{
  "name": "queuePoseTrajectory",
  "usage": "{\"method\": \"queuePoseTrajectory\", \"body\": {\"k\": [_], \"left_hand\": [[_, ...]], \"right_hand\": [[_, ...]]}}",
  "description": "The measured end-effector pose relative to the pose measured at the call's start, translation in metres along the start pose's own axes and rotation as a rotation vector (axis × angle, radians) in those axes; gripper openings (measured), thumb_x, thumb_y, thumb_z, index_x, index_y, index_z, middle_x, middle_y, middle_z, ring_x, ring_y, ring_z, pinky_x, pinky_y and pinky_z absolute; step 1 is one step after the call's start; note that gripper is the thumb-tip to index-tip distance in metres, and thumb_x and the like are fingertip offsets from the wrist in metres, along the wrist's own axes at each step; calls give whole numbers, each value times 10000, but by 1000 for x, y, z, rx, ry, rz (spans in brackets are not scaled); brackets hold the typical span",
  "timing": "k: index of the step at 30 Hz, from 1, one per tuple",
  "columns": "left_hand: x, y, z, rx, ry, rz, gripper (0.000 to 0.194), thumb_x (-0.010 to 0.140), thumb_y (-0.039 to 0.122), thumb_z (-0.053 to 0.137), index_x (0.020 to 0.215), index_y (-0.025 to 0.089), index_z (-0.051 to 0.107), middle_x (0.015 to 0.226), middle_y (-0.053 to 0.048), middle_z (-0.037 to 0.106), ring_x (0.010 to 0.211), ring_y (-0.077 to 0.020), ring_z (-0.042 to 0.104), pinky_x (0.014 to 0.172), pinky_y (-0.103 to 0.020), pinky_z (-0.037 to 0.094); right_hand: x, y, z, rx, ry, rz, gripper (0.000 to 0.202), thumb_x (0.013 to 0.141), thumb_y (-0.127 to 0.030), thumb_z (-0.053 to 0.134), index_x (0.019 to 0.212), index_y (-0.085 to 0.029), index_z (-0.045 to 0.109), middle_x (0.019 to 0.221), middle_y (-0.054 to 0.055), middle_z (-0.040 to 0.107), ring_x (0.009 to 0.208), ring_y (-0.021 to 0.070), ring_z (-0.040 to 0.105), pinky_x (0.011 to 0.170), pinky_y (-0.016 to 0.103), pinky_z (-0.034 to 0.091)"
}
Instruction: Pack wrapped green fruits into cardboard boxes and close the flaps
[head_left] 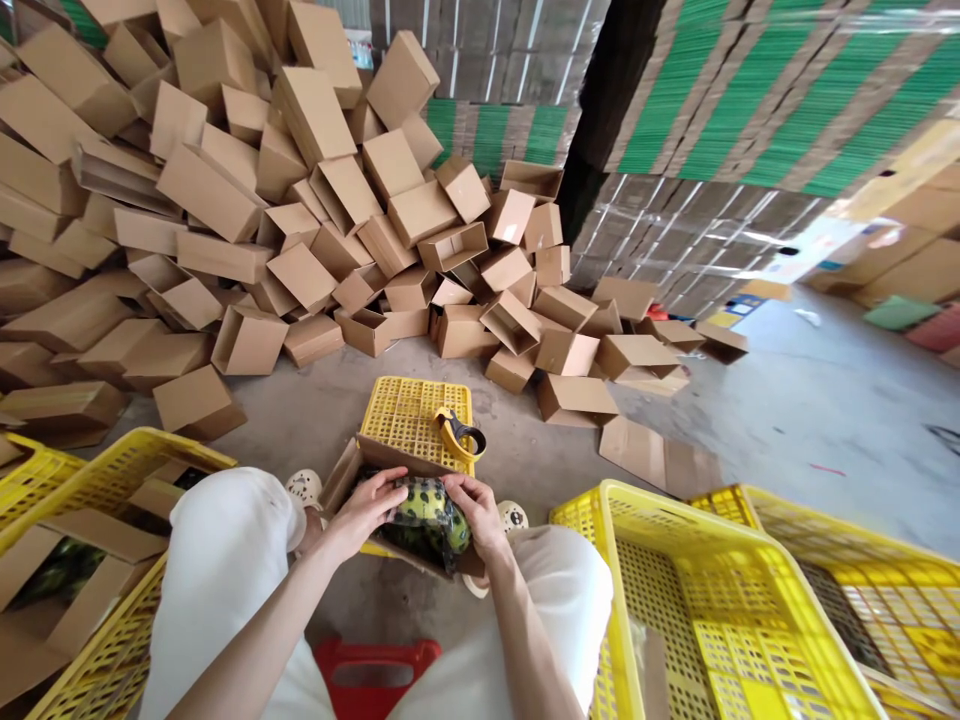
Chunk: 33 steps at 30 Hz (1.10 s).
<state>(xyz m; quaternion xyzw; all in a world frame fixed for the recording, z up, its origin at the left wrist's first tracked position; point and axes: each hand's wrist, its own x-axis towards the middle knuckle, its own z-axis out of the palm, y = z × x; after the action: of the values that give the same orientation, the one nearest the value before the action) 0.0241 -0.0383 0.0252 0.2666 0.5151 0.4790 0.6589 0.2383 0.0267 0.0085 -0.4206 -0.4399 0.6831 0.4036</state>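
An open cardboard box rests between my knees, partly over a yellow crate. In it lies a yellow-green package with dark spots, wrapped in shiny clear plastic; its exact kind I cannot make out. My left hand has its fingers curled over the left end of this package. At the other end, my right hand grips the package's edge between thumb and fingers. Just beyond the box, a yellow and black tape dispenser lies on the crate. Darker contents below the package are mostly hidden.
A large heap of cardboard boxes spreads across the floor ahead. Yellow baskets stand at my right and left, the left one holding filled boxes. Below me is a red stool. Stacked flat cardboard rises behind.
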Motion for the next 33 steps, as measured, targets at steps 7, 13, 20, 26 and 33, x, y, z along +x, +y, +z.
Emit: {"method": "queuePoseTrajectory", "body": {"k": [7, 13, 20, 26, 33], "left_hand": [[3, -4, 0, -21, 46, 19, 554, 652, 510, 942, 1044, 215, 683, 1039, -56, 765, 939, -193, 726, 739, -245, 533], [13, -3, 9, -92, 107, -44, 472, 780, 580, 852, 986, 200, 662, 910, -42, 763, 692, -125, 730, 573, -186, 517], [14, -1, 18, -149, 88, -114, 499, 855, 586, 785, 1154, 192, 720, 976, -75, 788, 676, -129, 742, 537, -186, 531], [9, 2, 20, -206, -3, -64, 508, 763, 450, 918, 1146, 181, 722, 1027, -83, 787, 798, -140, 742, 799, -260, 629], [14, 1, -2, 4, 103, -22, 551, 697, 496, 940, 1089, 177, 720, 941, -69, 782, 723, -148, 740, 749, -280, 638]], "right_hand": [[-2, -4, 3, 15, -4, -22, 384, 786, -581, 841, 997, -260, 829, 961, 27, 792, 863, 231, 682, 802, 335, 525], [-10, -12, 5, 79, -171, -11, 551, 786, -563, 854, 1280, -339, 758, 1197, 47, 775, 970, 252, 704, 898, 388, 541], [-7, -6, 2, -24, -110, -47, 586, 739, -639, 856, 1204, -290, 783, 862, 26, 759, 730, 209, 642, 709, 340, 530], [0, -2, 1, -61, 19, -76, 401, 832, -653, 769, 837, -252, 775, 781, 11, 702, 734, 199, 605, 686, 315, 495], [1, -3, 2, 3, 55, -53, 524, 844, -737, 706, 1051, -266, 805, 929, 50, 795, 910, 275, 697, 850, 391, 526]]}}
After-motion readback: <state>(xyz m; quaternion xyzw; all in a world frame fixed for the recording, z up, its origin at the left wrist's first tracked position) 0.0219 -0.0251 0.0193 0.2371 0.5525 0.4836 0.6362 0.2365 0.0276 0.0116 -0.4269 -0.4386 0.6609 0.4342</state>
